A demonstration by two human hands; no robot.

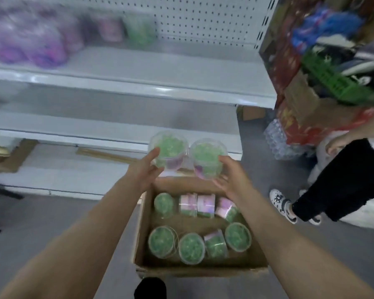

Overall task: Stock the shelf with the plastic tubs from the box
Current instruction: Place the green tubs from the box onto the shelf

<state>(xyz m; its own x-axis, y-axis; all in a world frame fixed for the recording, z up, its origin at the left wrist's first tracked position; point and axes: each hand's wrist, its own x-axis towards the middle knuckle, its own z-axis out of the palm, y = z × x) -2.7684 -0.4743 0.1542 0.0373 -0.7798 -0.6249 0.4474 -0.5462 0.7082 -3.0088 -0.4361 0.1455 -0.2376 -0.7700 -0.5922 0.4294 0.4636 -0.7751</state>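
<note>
Hands are up above the box [203, 270], and each one has a tub. The left hand [146, 169] wraps round the left tub [170, 151], thumb up its side. The right hand [229, 178] cups the right tub [207, 157] from the side and below, fingers spread a little. The two tubs touch, side by side, lids up, so nothing can spill.

Taking two at once likely saves trips. More spare tubs [191, 248] sit in the box on the floor, some standing, some tipped over. The shelf [138, 67] is just ahead, with room beside the blurry green tub [139, 29] at its back. Another person [343, 180] stands near on the right, so a wide swing could bump them.
</note>
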